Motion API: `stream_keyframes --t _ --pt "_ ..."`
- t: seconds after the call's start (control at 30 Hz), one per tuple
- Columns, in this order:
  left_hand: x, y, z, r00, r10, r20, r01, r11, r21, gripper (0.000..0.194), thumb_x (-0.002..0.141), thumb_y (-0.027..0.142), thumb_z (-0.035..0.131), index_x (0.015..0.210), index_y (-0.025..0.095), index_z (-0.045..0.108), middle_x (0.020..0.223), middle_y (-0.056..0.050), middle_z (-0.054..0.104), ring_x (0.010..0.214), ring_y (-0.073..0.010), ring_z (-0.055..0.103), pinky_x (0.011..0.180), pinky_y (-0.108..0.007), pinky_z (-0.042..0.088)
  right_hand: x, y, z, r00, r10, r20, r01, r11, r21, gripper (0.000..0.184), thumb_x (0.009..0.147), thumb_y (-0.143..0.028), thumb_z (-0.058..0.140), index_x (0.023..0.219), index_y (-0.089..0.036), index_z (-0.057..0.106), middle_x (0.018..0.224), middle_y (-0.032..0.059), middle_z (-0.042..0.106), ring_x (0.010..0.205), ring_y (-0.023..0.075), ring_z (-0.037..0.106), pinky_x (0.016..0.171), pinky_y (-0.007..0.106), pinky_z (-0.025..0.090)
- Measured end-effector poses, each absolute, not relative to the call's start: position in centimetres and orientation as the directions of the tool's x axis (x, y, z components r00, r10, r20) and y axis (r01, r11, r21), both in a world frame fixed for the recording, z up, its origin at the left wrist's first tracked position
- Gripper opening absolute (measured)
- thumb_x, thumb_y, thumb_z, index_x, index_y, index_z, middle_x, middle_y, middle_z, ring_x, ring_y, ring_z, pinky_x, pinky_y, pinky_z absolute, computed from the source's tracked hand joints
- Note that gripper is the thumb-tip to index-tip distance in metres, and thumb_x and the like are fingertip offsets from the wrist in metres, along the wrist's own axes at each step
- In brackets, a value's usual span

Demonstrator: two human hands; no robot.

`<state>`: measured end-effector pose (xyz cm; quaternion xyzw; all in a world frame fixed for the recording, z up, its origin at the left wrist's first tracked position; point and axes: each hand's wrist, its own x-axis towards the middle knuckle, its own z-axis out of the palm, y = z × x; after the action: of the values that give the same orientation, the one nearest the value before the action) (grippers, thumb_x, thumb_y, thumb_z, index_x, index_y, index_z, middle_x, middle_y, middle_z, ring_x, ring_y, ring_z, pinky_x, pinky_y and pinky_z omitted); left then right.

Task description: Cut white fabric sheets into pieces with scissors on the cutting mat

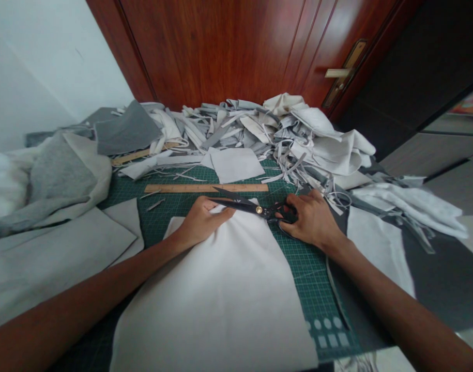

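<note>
You: right hand [311, 219] gripping black scissors [255, 208], blades parted over top edge of white cloth [216, 289] | left hand [205, 221] open, flat on cloth | cloth lower centre on green cutting mat [309, 274], wooden ruler [205, 188] just beyond

Light: bright, soft and even indoor light; its source is not visible.
Glare: pale sheen across the red wooden door [236, 46]; small glint on the black scissors [244, 205].
Shadows: faint, within the fabric scrap pile [259, 129].
Distortion: wide-angle bending toward the edges, curving the green cutting mat [314, 289].
Focus: slightly soft overall.

Black tailor's shears [257, 209] sit with blades parted at the top edge of white fabric [215, 294]. The fabric lies flat at lower centre of the frame.
</note>
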<state>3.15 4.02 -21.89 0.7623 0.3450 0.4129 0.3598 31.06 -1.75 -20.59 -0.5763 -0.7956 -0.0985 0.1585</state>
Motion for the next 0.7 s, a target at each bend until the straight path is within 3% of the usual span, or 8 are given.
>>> stream_keyframes --t 0.37,0.7 --pt "3.31 4.04 -22.38 0.404 0.844 0.353 0.167 -0.447 0.879 0.019 0.084 0.034 0.073 0.092 0.019 0.082 0.099 -0.006 0.082 0.094 -0.0242 0.077 0.089 -0.032 0.06 31.17 -1.67 -20.45 -0.315 0.89 0.33 0.941 0.337 -0.01 0.025 0.079 -0.044 0.063 0.086 -0.02 0.058 0.073 0.0045 0.066 0.068 0.0239 0.058 0.082 0.038 0.035" --pt "3.19 4.07 -22.22 0.425 0.808 0.408 0.19 -0.52 0.833 0.016 0.087 0.031 0.069 0.088 0.019 0.081 0.095 -0.005 0.082 0.093 -0.0231 0.076 0.092 -0.032 0.059 31.26 -1.64 -20.58 -0.294 0.888 0.354 0.946 0.324 -0.027 0.021 0.081 -0.042 0.062 0.081 -0.021 0.058 0.069 0.003 0.064 0.064 0.022 0.056 0.081 0.038 0.035"
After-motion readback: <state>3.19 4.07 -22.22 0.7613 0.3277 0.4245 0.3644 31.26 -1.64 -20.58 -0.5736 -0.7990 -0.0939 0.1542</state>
